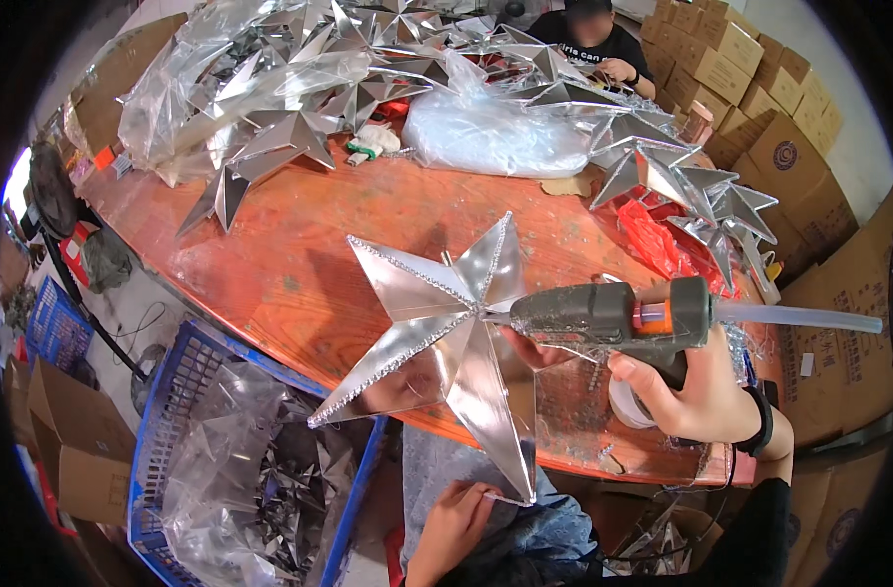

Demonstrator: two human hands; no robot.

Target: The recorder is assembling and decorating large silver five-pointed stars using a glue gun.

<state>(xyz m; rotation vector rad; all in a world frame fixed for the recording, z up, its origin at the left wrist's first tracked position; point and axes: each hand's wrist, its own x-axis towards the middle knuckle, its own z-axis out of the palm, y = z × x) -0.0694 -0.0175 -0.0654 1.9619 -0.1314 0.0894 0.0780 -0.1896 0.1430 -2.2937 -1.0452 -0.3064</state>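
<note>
A silver five-pointed star [486,391] is tilted over the near edge of the table. Strings of small silver beads run along the ridges of some of its points. My left hand [453,528] pinches the tip of its lowest point. A dark green hot glue gun [576,315] is gripped in my right hand [701,391], its nozzle at the star's centre, where the ridges meet. Out of the gun's back end sticks a long translucent glue stick [808,316]. Some of my right fingers are hidden behind the gun.
Silver stars [280,147] and a clear plastic bag [495,127] crowd the far side of the reddish wooden table [241,264]. Red plastic [652,240] lies at the right. A blue basket [153,460] stands at lower left. Cardboard boxes [799,176] and a seated person [593,44] are beyond.
</note>
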